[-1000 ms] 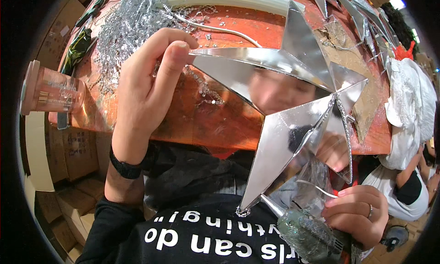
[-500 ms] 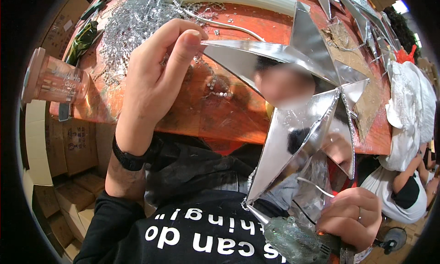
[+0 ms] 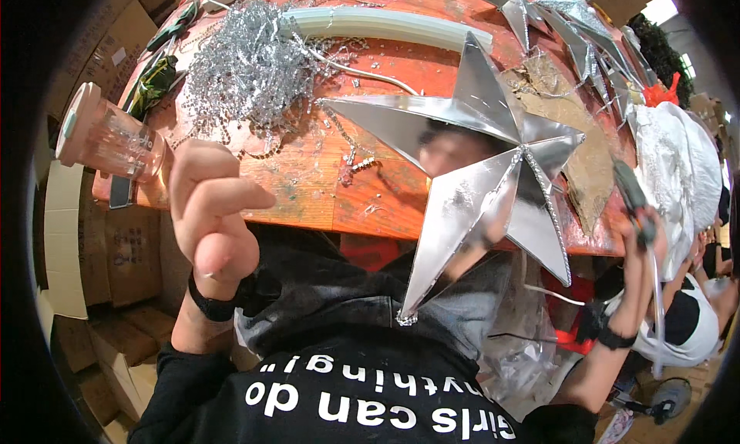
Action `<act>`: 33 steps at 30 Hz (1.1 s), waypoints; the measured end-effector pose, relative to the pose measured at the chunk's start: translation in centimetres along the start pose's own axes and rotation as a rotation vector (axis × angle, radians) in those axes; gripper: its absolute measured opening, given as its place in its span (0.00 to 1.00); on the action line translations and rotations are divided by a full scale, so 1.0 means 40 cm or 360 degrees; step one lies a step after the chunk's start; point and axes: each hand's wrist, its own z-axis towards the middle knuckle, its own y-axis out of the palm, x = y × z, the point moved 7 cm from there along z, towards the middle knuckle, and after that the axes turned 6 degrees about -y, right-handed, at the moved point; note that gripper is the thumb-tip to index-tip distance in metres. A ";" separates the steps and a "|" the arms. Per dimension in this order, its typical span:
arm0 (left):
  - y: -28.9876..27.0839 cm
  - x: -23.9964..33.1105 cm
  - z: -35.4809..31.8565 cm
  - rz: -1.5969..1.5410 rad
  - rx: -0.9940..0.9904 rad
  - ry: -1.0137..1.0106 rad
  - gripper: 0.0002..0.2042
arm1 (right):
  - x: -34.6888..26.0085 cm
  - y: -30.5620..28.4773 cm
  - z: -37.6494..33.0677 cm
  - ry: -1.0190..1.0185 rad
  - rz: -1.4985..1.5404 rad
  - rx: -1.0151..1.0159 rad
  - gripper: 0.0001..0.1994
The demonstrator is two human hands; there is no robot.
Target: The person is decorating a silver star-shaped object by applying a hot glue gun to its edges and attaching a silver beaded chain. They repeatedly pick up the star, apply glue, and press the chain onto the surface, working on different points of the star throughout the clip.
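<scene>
A large mirror-silver five-pointed star (image 3: 462,205) lies across the table's front edge, its lowest point hanging over my lap. Silver beaded trim runs along one ridge and sits on that lowest tip. My left hand (image 3: 212,209) is raised left of the star, apart from it, fingers loosely bent with nothing in them. Over at the right end of the table, my right hand (image 3: 646,232) grips a dark green glue gun (image 3: 630,188), nozzle pointing away from me. A pale glue stick hangs below that hand.
On the orange table (image 3: 308,197) lie a heap of silver beaded trim (image 3: 247,66), a bundle of translucent glue sticks (image 3: 385,26) and torn cardboard (image 3: 574,151). More silver stars (image 3: 578,28) lie far right, near white cloth (image 3: 663,174). A pink-lidded cup (image 3: 112,132) stands left. Another person sits right.
My left hand has let go of the star's left point and drawn back toward me. My right hand has carried the glue gun from the lowest tip to the right side of the table.
</scene>
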 end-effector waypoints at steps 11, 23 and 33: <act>0.166 0.116 -0.116 -0.0147 -0.1080 -0.0240 0.13 | 0.061 0.194 0.059 -0.0365 -0.0150 -0.0563 0.26; 0.300 0.144 -0.229 -0.1651 -0.1622 -0.1754 0.20 | -0.222 -0.078 -0.079 0.0086 0.0725 -0.0014 0.11; 0.305 0.203 -0.220 -0.1853 -0.1841 -0.1495 0.14 | -0.500 0.178 -0.215 0.1055 0.2108 -0.1279 0.11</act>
